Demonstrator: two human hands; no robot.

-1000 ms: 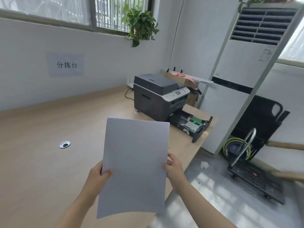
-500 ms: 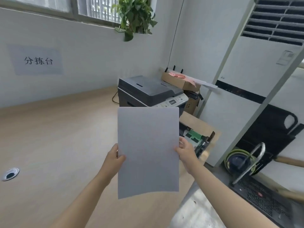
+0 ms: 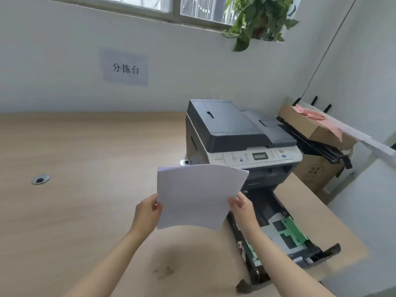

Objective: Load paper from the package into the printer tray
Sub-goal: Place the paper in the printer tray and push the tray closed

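A white sheet of paper (image 3: pixel 197 195) is held up between both hands, tilted and slightly curved, just left of the printer's front. My left hand (image 3: pixel 147 213) pinches its left edge and my right hand (image 3: pixel 243 207) grips its right edge. The grey and white printer (image 3: pixel 237 136) sits on the wooden table. Its black paper tray (image 3: pixel 278 234), with green guides, is pulled out toward me at the lower right and looks to hold no paper. My right forearm crosses over the tray's left side. No paper package is in view.
The wooden table (image 3: pixel 75 211) has a metal cable grommet (image 3: pixel 40 179) at the left. Cardboard boxes (image 3: pixel 317 133) stand right of the printer by the table's right edge. A labelled paper sign (image 3: pixel 125 68) hangs on the wall, with a plant (image 3: pixel 257 18) above.
I have come closer to the printer. The sheet has dropped from upright toward a flatter tilt and now hangs just left of the pulled-out tray, which shows fully.
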